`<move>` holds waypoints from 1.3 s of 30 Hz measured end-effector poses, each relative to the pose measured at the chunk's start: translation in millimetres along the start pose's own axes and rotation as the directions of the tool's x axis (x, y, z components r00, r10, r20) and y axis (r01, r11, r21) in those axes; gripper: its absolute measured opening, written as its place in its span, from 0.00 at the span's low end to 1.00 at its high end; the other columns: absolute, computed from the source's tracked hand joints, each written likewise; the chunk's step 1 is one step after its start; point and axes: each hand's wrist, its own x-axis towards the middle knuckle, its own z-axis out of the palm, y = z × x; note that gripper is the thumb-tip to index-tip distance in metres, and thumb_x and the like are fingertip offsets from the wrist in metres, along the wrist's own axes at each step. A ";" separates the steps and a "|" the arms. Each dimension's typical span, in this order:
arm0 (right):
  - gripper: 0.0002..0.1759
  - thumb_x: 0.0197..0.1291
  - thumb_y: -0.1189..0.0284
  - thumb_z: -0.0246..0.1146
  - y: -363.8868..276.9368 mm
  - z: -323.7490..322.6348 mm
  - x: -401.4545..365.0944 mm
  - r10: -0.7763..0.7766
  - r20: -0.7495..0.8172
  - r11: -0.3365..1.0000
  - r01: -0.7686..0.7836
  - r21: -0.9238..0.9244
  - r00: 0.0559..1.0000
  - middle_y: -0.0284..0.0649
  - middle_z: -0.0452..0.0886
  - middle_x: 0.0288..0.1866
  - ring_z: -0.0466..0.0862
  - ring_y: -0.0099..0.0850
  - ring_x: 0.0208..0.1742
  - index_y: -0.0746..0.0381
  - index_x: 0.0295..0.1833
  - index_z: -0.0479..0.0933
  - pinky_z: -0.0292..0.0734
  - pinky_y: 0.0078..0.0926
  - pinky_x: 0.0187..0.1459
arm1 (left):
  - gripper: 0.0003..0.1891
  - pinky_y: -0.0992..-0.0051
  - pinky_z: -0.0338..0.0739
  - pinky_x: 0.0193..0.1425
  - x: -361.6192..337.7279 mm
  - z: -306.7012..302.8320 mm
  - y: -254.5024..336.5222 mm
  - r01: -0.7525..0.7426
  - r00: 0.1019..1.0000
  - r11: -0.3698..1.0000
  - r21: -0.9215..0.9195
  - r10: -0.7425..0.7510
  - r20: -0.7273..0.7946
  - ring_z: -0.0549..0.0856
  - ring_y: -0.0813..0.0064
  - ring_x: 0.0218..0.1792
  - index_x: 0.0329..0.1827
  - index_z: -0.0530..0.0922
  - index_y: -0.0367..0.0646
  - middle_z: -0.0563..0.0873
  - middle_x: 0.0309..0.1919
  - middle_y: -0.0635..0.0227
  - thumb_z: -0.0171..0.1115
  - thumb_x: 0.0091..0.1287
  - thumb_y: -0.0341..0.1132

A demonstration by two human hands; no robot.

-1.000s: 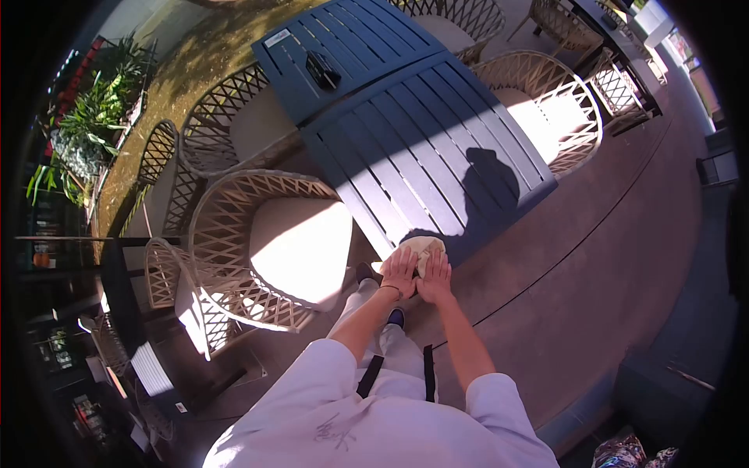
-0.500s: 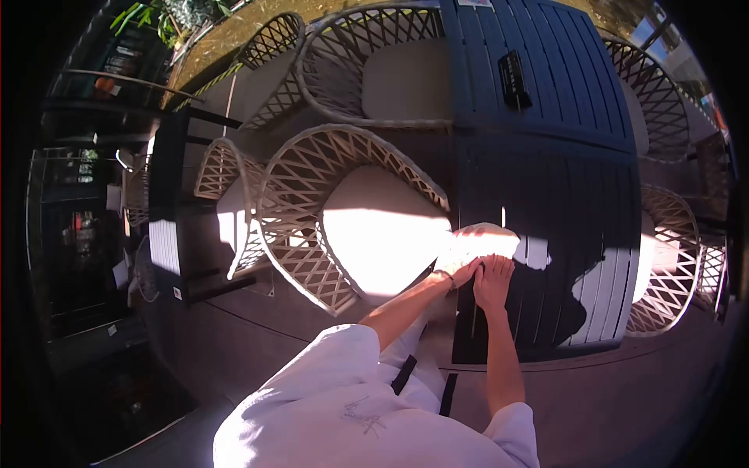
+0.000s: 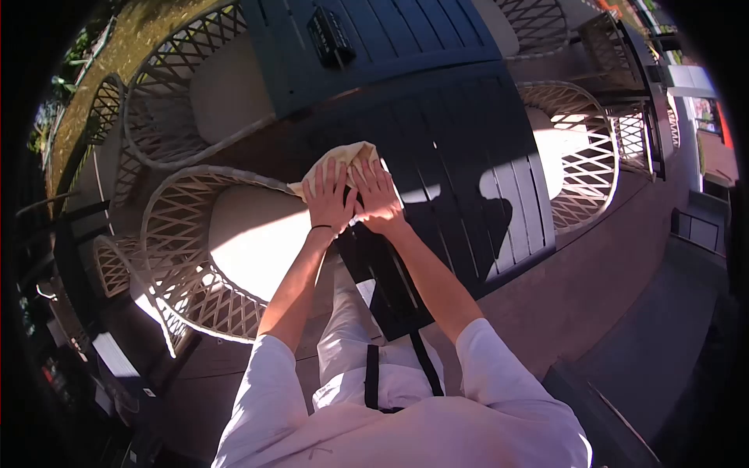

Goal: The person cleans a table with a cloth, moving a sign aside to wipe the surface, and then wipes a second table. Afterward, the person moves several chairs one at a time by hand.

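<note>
A cream cloth point(image 3: 358, 151) lies bunched at the left edge of the dark slatted table point(image 3: 460, 117). Both palms press down on it side by side. My left hand point(image 3: 329, 200) has its fingers spread over the cloth, and a thin dark band circles the wrist. Touching it at the thumbs, my right hand point(image 3: 377, 198) also lies with fingers apart on the fabric. Just left of the hands is a wicker chair with a pale cushion point(image 3: 257, 238), partly in bright sun.
A small black sign point(image 3: 330, 37) is on the table's far part. Another wicker chair point(image 3: 232, 93) stands at the upper left. More wicker chairs point(image 3: 573, 152) line the table's right side. A dark step or ledge point(image 3: 624, 390) is at the lower right.
The view has turned, so table and chairs appear shifted left. Both hands now lie flatter on the cloth with fingers spread, where before they were bunched together at its near edge.
</note>
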 end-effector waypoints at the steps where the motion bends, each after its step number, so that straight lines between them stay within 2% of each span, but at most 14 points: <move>1: 0.40 0.62 0.58 0.59 3.6 -1.6 -30.7 0.007 0.002 1.000 -0.008 0.026 1.000 0.52 0.55 0.79 0.53 0.53 0.80 0.61 0.77 0.58 0.50 0.51 0.76 | 0.34 0.39 0.38 0.77 -21.7 6.0 19.5 0.008 1.000 1.000 -0.015 -0.008 0.018 0.47 0.57 0.81 0.80 0.57 0.54 0.49 0.81 0.66 0.45 0.73 0.57; 3: 0.40 0.62 0.57 0.59 11.9 -9.7 -104.6 0.126 0.254 0.984 -0.154 0.095 0.959 0.52 0.55 0.80 0.52 0.52 0.80 0.61 0.77 0.58 0.50 0.52 0.76 | 0.38 0.38 0.39 0.76 -78.8 25.0 57.5 -0.031 0.994 0.992 -0.119 0.043 0.100 0.48 0.53 0.80 0.80 0.55 0.52 0.51 0.81 0.59 0.49 0.70 0.59; 4: 0.40 0.63 0.56 0.58 9.1 -24.9 -140.8 0.151 0.225 0.983 -0.170 0.065 0.962 0.51 0.54 0.80 0.52 0.51 0.80 0.60 0.77 0.59 0.50 0.51 0.76 | 0.40 0.37 0.39 0.76 -98.2 1.8 83.9 0.514 0.724 0.678 -0.526 -0.014 0.690 0.47 0.50 0.80 0.80 0.54 0.50 0.51 0.80 0.58 0.51 0.69 0.59; 6: 0.39 0.65 0.54 0.57 8.2 -47.6 -217.8 0.200 0.214 0.976 -0.213 0.041 0.956 0.50 0.54 0.81 0.52 0.50 0.81 0.59 0.77 0.60 0.50 0.50 0.76 | 0.41 0.35 0.39 0.74 -165.3 23.0 134.5 -0.098 0.952 0.987 -0.128 0.130 0.277 0.46 0.47 0.79 0.80 0.54 0.48 0.50 0.80 0.56 0.51 0.69 0.60; 9: 0.37 0.67 0.51 0.55 24.0 -58.3 -316.9 0.223 0.278 0.967 -0.248 0.060 0.934 0.46 0.54 0.81 0.52 0.48 0.81 0.57 0.76 0.61 0.50 0.48 0.76 | 0.47 0.30 0.36 0.72 -251.6 57.1 202.1 -0.128 0.933 0.972 -0.195 0.185 0.308 0.41 0.43 0.79 0.79 0.55 0.45 0.46 0.80 0.52 0.54 0.64 0.66; 14: 0.34 0.68 0.52 0.54 93.8 -96.0 -369.9 0.109 0.296 0.967 -0.170 0.189 0.949 0.39 0.57 0.81 0.54 0.45 0.80 0.52 0.76 0.63 0.50 0.47 0.77 | 0.52 0.28 0.34 0.71 -279.5 74.0 302.3 0.306 0.808 0.917 -0.255 -0.108 0.580 0.35 0.41 0.79 0.81 0.46 0.40 0.37 0.80 0.51 0.51 0.65 0.69; 17: 0.34 0.68 0.53 0.55 148.1 -123.1 -383.2 0.245 0.226 0.951 -0.279 0.132 0.943 0.39 0.57 0.81 0.54 0.45 0.81 0.52 0.76 0.63 0.51 0.47 0.76 | 0.50 0.28 0.33 0.71 -237.7 79.4 354.2 0.170 0.810 0.955 -0.244 0.006 0.587 0.35 0.41 0.79 0.81 0.43 0.43 0.35 0.81 0.52 0.48 0.67 0.68; 20: 0.37 0.63 0.55 0.62 225.4 -153.2 -404.6 0.410 0.116 0.911 -0.412 -0.005 0.905 0.40 0.56 0.81 0.55 0.47 0.80 0.52 0.76 0.63 0.53 0.50 0.76 | 0.47 0.30 0.32 0.72 -183.5 113.8 418.3 -0.220 0.866 0.950 -0.220 0.294 0.404 0.35 0.43 0.79 0.82 0.45 0.46 0.36 0.81 0.56 0.46 0.69 0.67; 24: 0.43 0.62 0.54 0.62 338.4 -178.1 -424.5 0.508 -0.029 0.845 -0.505 -0.178 0.861 0.42 0.51 0.82 0.52 0.51 0.80 0.54 0.79 0.55 0.52 0.55 0.75 | 0.42 0.35 0.31 0.75 -91.0 147.0 520.1 -0.376 0.796 0.876 -0.300 0.472 0.378 0.37 0.49 0.80 0.82 0.47 0.51 0.38 0.82 0.60 0.39 0.71 0.67; 28: 0.45 0.61 0.52 0.61 401.9 -183.3 -425.4 0.478 -0.048 0.865 -0.479 -0.150 0.877 0.49 0.48 0.82 0.48 0.54 0.81 0.57 0.79 0.54 0.49 0.56 0.75 | 0.41 0.36 0.29 0.75 -41.2 134.5 586.2 -0.184 0.754 0.948 -0.261 0.306 0.581 0.34 0.53 0.81 0.83 0.43 0.57 0.36 0.82 0.64 0.35 0.72 0.67; 33: 0.46 0.62 0.46 0.57 392.3 -185.0 -416.6 0.414 -0.007 0.899 -0.411 -0.150 0.910 0.57 0.48 0.80 0.44 0.59 0.81 0.65 0.76 0.54 0.45 0.60 0.75 | 0.41 0.41 0.27 0.77 -55.2 125.5 561.6 -0.155 0.773 0.944 -0.290 0.299 0.560 0.37 0.59 0.82 0.83 0.44 0.59 0.38 0.83 0.68 0.37 0.71 0.68; 35: 0.45 0.62 0.44 0.57 379.1 -182.8 -406.6 0.386 0.136 0.916 -0.362 -0.176 0.912 0.58 0.51 0.79 0.43 0.59 0.81 0.66 0.74 0.57 0.42 0.60 0.76 | 0.42 0.43 0.28 0.78 -68.8 118.1 558.1 -0.147 0.803 0.967 -0.209 0.240 0.546 0.38 0.59 0.82 0.83 0.44 0.59 0.40 0.82 0.66 0.38 0.71 0.68; 37: 0.43 0.61 0.42 0.56 366.4 -194.2 -383.1 0.318 0.524 0.938 -0.344 -0.052 0.790 0.57 0.57 0.75 0.44 0.57 0.81 0.66 0.69 0.63 0.40 0.57 0.77 | 0.46 0.47 0.30 0.80 -88.3 129.5 548.8 0.251 0.770 0.860 -0.445 0.101 0.630 0.41 0.56 0.81 0.82 0.43 0.54 0.43 0.82 0.59 0.38 0.68 0.72; 39: 0.42 0.59 0.44 0.58 357.3 -164.8 -378.8 -0.002 0.138 0.999 0.006 -0.031 0.990 0.52 0.58 0.77 0.49 0.53 0.80 0.63 0.69 0.66 0.44 0.56 0.75 | 0.49 0.45 0.30 0.79 -110.2 117.4 540.3 0.383 0.747 0.894 -0.231 -0.153 0.646 0.41 0.52 0.81 0.83 0.42 0.51 0.45 0.82 0.57 0.32 0.67 0.75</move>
